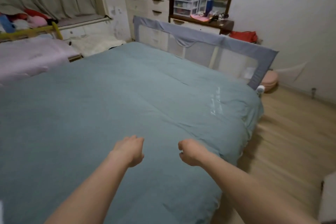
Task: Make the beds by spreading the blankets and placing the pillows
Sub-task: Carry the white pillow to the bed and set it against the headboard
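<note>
A blue-green blanket (112,100) lies spread almost flat over the large bed, with a few creases near its right edge. Both my arms reach out over its near part. My left hand (130,151) has its fingers curled down, with no fold of cloth visible in them. My right hand (190,152) is curled into a loose fist just above the blanket and holds nothing that I can see. A smaller bed at the left carries a pale pink blanket (31,56).
A grey mesh bed rail (203,42) stands along the far right side of the large bed. Behind it are white drawers (145,5) and a cluttered dark dresser (201,20) with a mirror. Wooden floor (291,132) runs along the right. Soft toys (32,18) sit under the curtain.
</note>
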`<state>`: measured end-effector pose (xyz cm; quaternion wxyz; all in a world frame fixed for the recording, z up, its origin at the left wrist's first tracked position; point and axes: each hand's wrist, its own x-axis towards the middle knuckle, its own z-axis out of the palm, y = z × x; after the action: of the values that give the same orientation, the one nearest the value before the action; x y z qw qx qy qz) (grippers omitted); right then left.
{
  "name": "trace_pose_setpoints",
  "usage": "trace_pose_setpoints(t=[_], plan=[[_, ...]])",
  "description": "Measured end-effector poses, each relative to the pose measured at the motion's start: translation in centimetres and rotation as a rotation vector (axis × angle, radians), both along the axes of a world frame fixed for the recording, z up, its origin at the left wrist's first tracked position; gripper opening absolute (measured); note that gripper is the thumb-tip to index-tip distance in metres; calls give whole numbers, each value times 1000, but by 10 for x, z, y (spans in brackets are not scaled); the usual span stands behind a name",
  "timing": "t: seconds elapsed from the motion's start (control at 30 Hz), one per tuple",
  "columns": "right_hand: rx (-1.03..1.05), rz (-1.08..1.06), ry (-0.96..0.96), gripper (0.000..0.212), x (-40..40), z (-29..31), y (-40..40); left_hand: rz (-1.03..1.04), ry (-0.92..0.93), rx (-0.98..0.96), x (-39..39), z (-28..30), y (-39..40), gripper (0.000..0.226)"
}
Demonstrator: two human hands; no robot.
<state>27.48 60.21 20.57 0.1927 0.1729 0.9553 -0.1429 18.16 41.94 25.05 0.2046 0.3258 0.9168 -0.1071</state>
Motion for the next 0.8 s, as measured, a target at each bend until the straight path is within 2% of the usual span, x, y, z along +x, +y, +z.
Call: trace_pose_setpoints(t=[0.13,0.27,0.37,0.43,0.53,0.67,0.8], plan=[[-8,-94,-54,33,3,-41,96,-78,-9,19,-1,-35,91,49],[-51,-127,-87,33,-13,-91,194,-60,-10,63,-24,-85,190,67],[-49,-92,-102,39,-37,-140,268,26,-54,151,-46,-146,273,73],[-17,-55,-44,41,-60,-180,307,89,-60,209,-65,-200,321,74],[64,15,109,47,-91,-229,323,177,-7,292,-82,-267,353,72],[76,170,180,67,-138,-314,325,287,83,380,-94,-353,367,71],[169,272,286,66,-151,-379,332,343,117,336,-92,-411,364,74]])
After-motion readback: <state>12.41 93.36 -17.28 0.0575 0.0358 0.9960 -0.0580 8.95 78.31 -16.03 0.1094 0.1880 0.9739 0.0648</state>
